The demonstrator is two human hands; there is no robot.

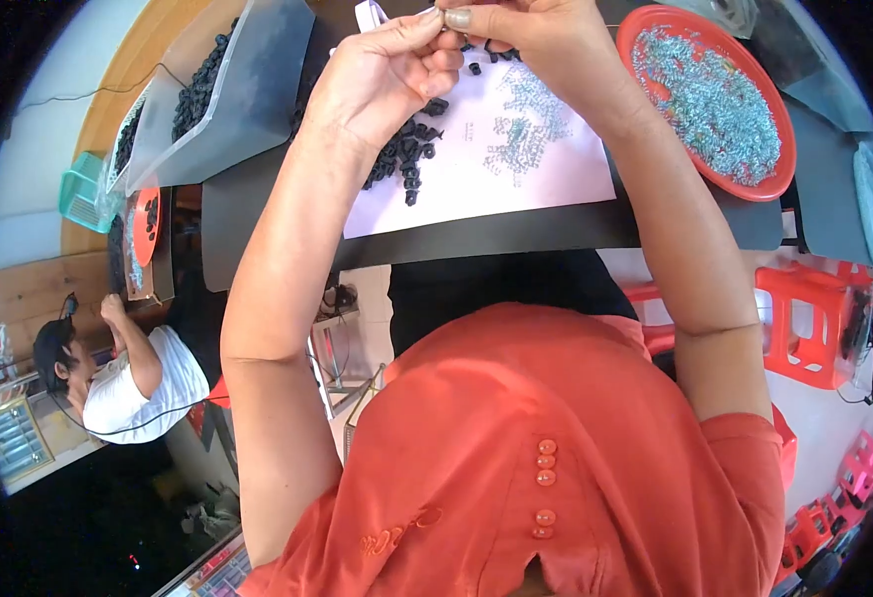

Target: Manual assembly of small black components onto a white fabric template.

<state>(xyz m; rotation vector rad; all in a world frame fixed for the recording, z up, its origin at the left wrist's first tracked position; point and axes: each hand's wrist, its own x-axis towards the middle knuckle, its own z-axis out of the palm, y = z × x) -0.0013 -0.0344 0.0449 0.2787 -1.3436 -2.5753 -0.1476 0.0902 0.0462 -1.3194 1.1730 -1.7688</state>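
Note:
My left hand (396,65) and my right hand (531,40) meet at the top edge of the head view. Both are closed, fingertips pinched together around something too small to make out. Beneath them a white sheet (556,189) lies on the dark table. On its left side is a heap of small black ring-like parts (406,159). To their right, small silvery pieces (526,129) are spread out. An orange-red basin (782,149) beyond my right forearm holds many similar silvery pieces (710,109).
A translucent bin (267,90) of black parts (202,95) stands at the left, near a green basket (81,197). A co-worker in a white shirt (153,388) sits at another table. Red stools (804,328) stand at the right, below the dark table's edge (516,227).

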